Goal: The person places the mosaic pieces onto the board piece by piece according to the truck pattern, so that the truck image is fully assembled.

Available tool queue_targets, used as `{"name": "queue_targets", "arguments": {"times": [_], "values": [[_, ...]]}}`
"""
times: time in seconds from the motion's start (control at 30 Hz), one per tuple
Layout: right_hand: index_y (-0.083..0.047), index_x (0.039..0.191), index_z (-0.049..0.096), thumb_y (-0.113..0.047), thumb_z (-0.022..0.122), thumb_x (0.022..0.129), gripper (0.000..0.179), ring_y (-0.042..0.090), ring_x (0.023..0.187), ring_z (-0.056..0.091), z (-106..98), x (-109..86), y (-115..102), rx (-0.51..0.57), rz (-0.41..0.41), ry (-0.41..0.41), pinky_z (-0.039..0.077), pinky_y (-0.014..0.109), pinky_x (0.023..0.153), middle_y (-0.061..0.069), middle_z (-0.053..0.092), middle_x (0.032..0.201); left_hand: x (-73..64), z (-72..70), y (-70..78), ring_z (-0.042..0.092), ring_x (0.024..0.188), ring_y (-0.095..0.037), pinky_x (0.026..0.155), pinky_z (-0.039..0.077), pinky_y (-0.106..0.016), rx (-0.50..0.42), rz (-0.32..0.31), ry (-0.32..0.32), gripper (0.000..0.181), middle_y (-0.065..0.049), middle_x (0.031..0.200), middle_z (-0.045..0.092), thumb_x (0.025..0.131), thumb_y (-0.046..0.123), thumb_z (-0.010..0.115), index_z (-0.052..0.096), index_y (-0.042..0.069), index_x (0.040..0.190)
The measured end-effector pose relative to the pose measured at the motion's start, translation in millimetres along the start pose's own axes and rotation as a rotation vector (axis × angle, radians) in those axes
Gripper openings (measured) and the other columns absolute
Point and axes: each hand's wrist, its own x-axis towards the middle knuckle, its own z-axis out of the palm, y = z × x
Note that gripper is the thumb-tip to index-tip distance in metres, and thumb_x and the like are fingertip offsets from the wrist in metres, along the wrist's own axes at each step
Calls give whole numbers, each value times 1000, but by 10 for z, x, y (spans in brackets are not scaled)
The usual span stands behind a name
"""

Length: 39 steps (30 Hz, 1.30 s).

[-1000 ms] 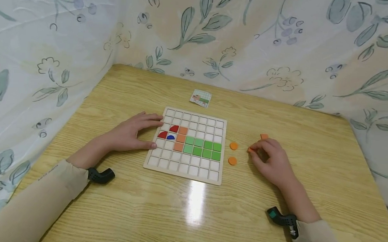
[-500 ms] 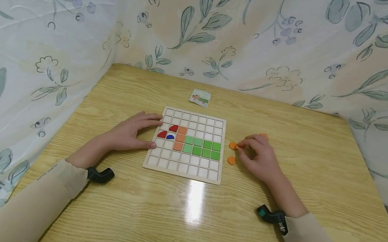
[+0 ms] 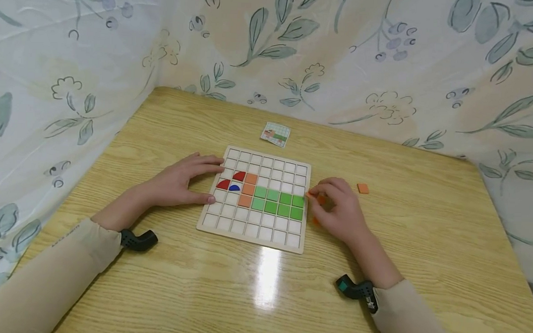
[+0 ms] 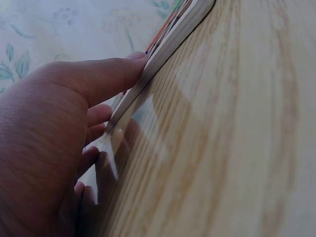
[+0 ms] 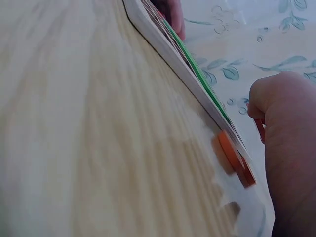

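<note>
A wooden grid board [image 3: 265,233] lies on the table, with red, blue, light orange and green tiles in its middle cells. My left hand [image 3: 176,185] rests against the board's left edge, fingers spread and thumb touching the rim. At the right edge, my right hand [image 3: 342,212] pinches a small orange tile [image 3: 309,193] between thumb and fingertips. In the right wrist view the held tile [image 5: 260,130] shows edge-on, its shape partly hidden. Beneath that hand lie two orange discs [image 5: 229,150], mostly covered by the fingers in the head view.
An orange square tile [image 3: 363,188] lies on the table to the right of my right hand. Beyond the board is a small picture card [image 3: 275,134] with a grid drawing. Patterned cloth [image 3: 316,54] hangs behind and at the sides of the table [image 3: 176,291].
My right hand has moved left with the orange tile, over the discs to the board's right edge. The orange square behind it is now uncovered. My left hand stays put.
</note>
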Motion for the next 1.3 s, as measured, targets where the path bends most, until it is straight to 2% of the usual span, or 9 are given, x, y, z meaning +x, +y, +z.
{"name": "queue_targets", "arguments": {"times": [0.17, 0.37, 0.53, 0.8, 1.03, 1.3], "values": [[-5, 98, 80, -5, 78, 90, 8, 28, 94, 62, 104, 79, -76, 17, -37, 3, 47, 31, 82, 6, 73, 99, 4, -8, 3, 24, 165, -30, 136, 9, -55, -2, 2, 0, 77, 2, 174, 39, 94, 49, 86, 58, 20, 160], [-7, 96, 80, -7, 78, 92, 5, 30, 96, 64, 227, 167, -197, 18, -67, -2, 50, 40, 87, 6, 72, 97, 0, -8, -1, 24, 165, -31, 136, 9, -55, 5, 2, -1, 77, 1, 174, 39, 94, 50, 86, 59, 19, 159], [-6, 97, 80, -7, 80, 91, 6, 30, 95, 64, 338, 241, -279, 18, -90, -26, 52, 43, 87, 6, 72, 97, -7, -17, 3, 24, 165, -29, 136, 9, -55, 7, 4, -2, 78, 2, 174, 39, 94, 50, 85, 58, 19, 160], [-7, 99, 81, -9, 83, 92, 8, 28, 99, 65, 499, 337, -401, 10, -105, -52, 57, 43, 88, 5, 72, 102, 6, -19, 12, 24, 165, -30, 136, 8, -55, -7, -8, -2, 79, 2, 174, 39, 93, 51, 86, 58, 19, 160], [-7, 98, 80, -10, 83, 94, 6, 27, 97, 63, 567, 397, -460, 10, -111, -50, 55, 41, 85, 5, 71, 101, 21, -9, 15, 23, 165, -28, 136, 7, -54, -11, -14, -3, 79, 3, 174, 39, 93, 50, 87, 58, 20, 160], [-8, 99, 81, -11, 80, 95, 6, 27, 100, 62, 678, 470, -555, 27, -99, -91, 56, 39, 91, 4, 71, 103, 21, -19, 10, 25, 165, -33, 136, 8, -56, -2, 4, -10, 78, -3, 174, 39, 95, 50, 85, 57, 17, 160]]}}
